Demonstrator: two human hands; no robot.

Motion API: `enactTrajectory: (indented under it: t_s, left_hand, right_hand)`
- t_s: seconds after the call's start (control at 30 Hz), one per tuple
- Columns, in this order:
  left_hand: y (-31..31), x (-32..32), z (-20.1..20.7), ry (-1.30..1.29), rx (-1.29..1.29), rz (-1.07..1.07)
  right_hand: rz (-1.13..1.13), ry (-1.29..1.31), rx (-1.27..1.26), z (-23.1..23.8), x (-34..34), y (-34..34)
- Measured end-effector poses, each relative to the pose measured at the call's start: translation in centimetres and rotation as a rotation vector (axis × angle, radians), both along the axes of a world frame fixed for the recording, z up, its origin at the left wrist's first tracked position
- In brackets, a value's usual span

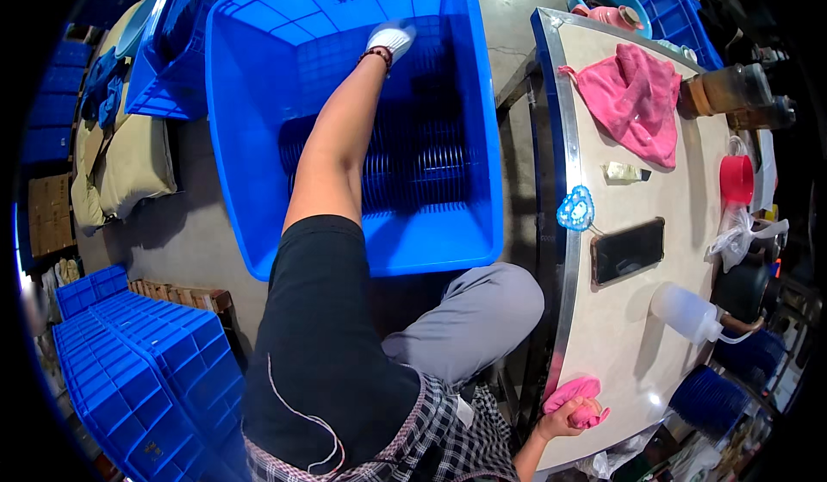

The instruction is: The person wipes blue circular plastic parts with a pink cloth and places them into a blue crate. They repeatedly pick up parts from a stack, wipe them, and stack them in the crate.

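So the left hand [393, 37], in a white glove, is down inside the big blue bin [245, 137], near its far wall. It's kinda blurry, so I honestly can't tell if it's gripping anything. Rows of dark thin discs [439, 172] sit in the bin, closer to the near side. Right hand [562, 422] is well apart, clamped on a small pink cloth [575, 391] at the tabletop [633, 335] edge.
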State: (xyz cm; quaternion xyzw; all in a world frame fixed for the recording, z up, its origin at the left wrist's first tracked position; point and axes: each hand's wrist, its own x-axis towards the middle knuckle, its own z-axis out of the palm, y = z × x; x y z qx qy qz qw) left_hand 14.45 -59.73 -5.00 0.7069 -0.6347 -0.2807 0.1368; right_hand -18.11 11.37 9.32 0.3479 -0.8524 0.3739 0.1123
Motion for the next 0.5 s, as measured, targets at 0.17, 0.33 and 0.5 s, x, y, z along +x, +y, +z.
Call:
enactTrajectory:
  t_s: [0.17, 0.33, 0.5]
  left_hand:
    - [-5.0, -5.7, -3.3, 0.229, -0.122, -0.031]
    - [-10.1, -6.2, -11.6, 0.229, 0.039, -0.048]
    - [-8.7, -6.4, -7.4, 0.016, 0.003, -0.242]
  right_hand:
    - [-0.039, 0.030, 0.004, -0.3, 0.5, 0.9]
    - [0.060, 0.041, 0.012, -0.6, -0.7, 1.5]
    - [0.040, 0.010, 0.017, -0.3, -0.3, 0.6]
